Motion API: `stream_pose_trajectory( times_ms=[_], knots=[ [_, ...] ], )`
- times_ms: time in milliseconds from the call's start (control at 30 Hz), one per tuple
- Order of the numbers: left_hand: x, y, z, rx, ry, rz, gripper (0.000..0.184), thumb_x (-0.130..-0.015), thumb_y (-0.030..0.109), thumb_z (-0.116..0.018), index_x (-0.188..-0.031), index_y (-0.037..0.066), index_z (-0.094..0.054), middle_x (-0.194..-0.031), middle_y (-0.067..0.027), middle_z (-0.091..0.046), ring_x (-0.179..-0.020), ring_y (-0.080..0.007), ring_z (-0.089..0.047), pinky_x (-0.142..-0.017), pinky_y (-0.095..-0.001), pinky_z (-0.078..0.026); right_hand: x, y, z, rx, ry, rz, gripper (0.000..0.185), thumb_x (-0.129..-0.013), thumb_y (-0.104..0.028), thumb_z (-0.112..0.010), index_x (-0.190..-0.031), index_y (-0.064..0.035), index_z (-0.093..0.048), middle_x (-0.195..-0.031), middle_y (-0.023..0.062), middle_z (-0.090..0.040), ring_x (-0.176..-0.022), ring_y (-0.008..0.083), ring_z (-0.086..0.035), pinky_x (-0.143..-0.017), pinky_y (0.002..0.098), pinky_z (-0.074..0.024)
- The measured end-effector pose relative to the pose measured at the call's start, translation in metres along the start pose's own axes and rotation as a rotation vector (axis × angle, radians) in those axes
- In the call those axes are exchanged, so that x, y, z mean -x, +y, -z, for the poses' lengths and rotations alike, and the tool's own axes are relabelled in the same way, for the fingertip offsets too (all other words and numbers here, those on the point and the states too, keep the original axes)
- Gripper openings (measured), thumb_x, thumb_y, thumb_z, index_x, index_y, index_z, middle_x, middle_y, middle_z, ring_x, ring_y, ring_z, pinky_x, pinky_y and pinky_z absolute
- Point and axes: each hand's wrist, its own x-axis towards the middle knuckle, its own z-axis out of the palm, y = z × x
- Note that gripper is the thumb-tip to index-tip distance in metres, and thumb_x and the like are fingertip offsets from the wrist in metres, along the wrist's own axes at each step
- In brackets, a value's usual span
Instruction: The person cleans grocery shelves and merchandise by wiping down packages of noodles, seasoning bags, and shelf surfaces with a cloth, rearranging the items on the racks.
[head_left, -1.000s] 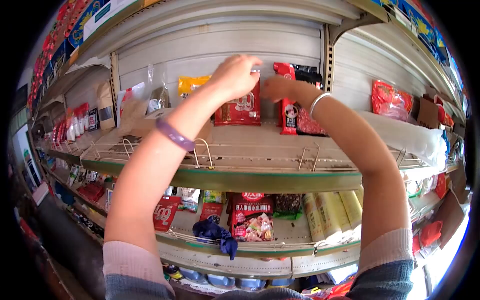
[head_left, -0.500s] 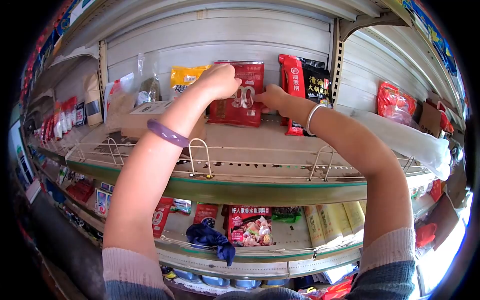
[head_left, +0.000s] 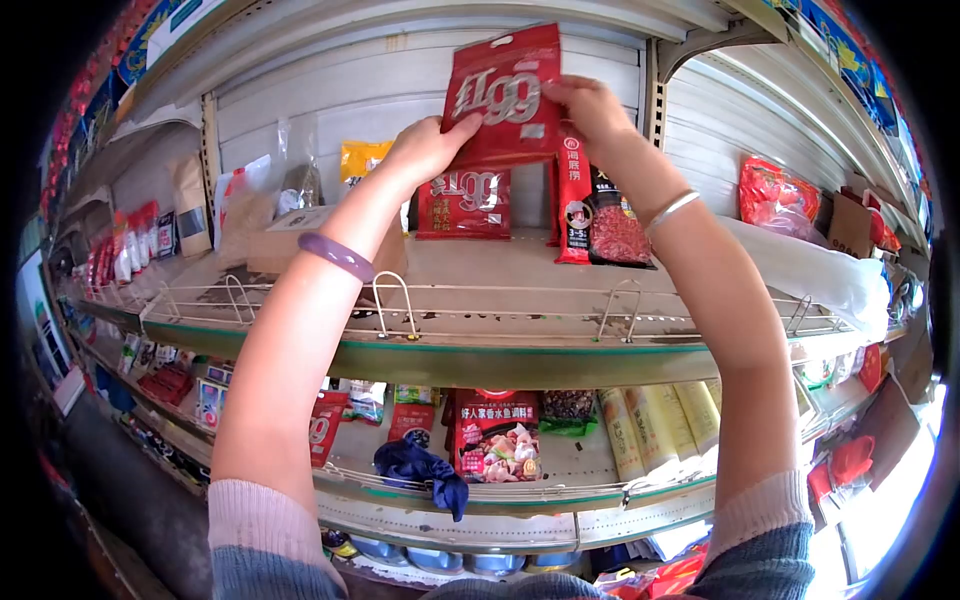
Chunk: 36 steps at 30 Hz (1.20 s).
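Observation:
A red 99 packet [head_left: 507, 95] is held up in the air between both hands, its printed front facing me and slightly tilted. My left hand [head_left: 432, 150] grips its lower left edge, thumb on the front. At its right edge, my right hand [head_left: 592, 108] pinches the packet. Behind and below it, another red 99 packet [head_left: 466, 207] stands upright on the upper shelf. To the right stands a red and black packet [head_left: 614, 220], and a yellow packet [head_left: 362, 160] is partly hidden behind my left hand.
A wire rail [head_left: 500, 312] with upright loops runs along the shelf's front edge. A cardboard box [head_left: 290, 245] sits left, a clear plastic roll [head_left: 800, 270] right. On the lower shelf are a dark blue cloth [head_left: 420, 472], a red fish-seasoning packet [head_left: 497, 440] and yellow packs [head_left: 655, 430].
Both hands have risen, lifting the red packet up from in front of the shelf's back panel. The similar red packet behind it now shows.

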Motion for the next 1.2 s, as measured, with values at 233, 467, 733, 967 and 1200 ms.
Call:
stream_pose_trajectory(
  times_ms=[233,467,733,967,1200],
  knots=[
    [0.058,0.068,0.025,0.842,-0.171,-0.131,0.029,-0.082,0.018,-0.064,-0.103,-0.002,-0.058,-0.095,-0.0102,-0.064,-0.080,-0.0156,-0.063,-0.074,-0.0300,-0.052,0.071,-0.039,0.035,-0.262,-0.061,0.130,0.019,-0.088,-0.014,-0.055,-0.102,-0.0005,-0.058,-0.091,0.0051,-0.063,-0.076,0.0104,-0.058,-0.064,0.0232,-0.0482],
    [0.228,0.070,0.014,0.658,-0.060,-0.116,0.034,-0.080,0.005,-0.066,-0.111,-0.003,-0.054,-0.096,-0.0062,-0.063,-0.086,-0.0106,-0.058,-0.076,-0.0251,-0.048,0.215,-0.011,0.038,0.006,-0.144,0.137,0.016,-0.089,-0.014,-0.057,-0.092,0.0012,-0.061,-0.076,0.0005,-0.061,-0.067,0.0049,-0.052,-0.059,0.0214,-0.0437],
    [0.360,0.013,-0.016,0.535,0.114,0.049,0.029,-0.078,0.002,-0.068,-0.102,-0.005,-0.055,-0.090,-0.0064,-0.063,-0.078,-0.0070,-0.056,-0.067,-0.0218,-0.045,0.301,0.066,0.010,0.067,-0.323,-0.021,0.011,-0.087,-0.004,-0.057,-0.095,0.0027,-0.059,-0.073,0.0066,-0.061,-0.065,0.0097,-0.056,-0.058,0.0247,-0.0460],
    [0.463,-0.070,-0.026,0.431,0.115,0.493,0.021,-0.081,0.006,-0.066,-0.099,-0.002,-0.058,-0.086,-0.0023,-0.062,-0.077,-0.0059,-0.055,-0.069,-0.0215,-0.045,0.376,0.154,-0.037,0.206,-0.500,-0.113,0.008,-0.081,-0.004,-0.062,-0.078,0.0017,-0.057,-0.061,0.0135,-0.054,-0.052,0.0246,-0.055,-0.048,0.0335,-0.0408],
    [0.451,-0.152,0.013,0.313,0.194,0.669,0.021,-0.082,0.006,-0.063,-0.103,0.000,-0.060,-0.088,-0.0051,-0.065,-0.077,-0.0084,-0.059,-0.069,-0.0235,-0.048,0.360,0.294,-0.145,0.148,-0.642,-0.474,0.027,-0.087,-0.018,-0.061,-0.105,0.0005,-0.057,-0.082,0.0073,-0.064,-0.071,0.0126,-0.061,-0.061,0.0273,-0.0519]
  ],
)
